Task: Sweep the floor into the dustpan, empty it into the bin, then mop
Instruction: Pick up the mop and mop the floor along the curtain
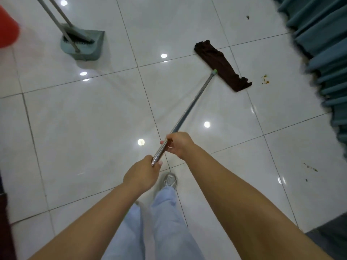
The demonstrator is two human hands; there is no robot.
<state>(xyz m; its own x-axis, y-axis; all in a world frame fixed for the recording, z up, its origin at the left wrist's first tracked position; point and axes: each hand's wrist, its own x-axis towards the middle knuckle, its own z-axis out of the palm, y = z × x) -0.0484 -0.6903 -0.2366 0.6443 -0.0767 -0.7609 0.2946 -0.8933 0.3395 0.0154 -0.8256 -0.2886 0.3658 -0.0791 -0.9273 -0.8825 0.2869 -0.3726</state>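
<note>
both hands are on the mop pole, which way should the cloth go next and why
Probably a short push forward and right, sliding the dark brown mop cloth onto the orange-brown specks just past its right end. Both the left hand and right hand grip the long silver metal mop pole, the cloth lies flat on the glossy white tiled floor, and those specks look nearest.

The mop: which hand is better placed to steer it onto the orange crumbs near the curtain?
The right hand, probably. It grips the pole further down, nearer the mop, so it guides the head towards the crumbs. The left hand holds the top end, mainly a pivot.
</note>
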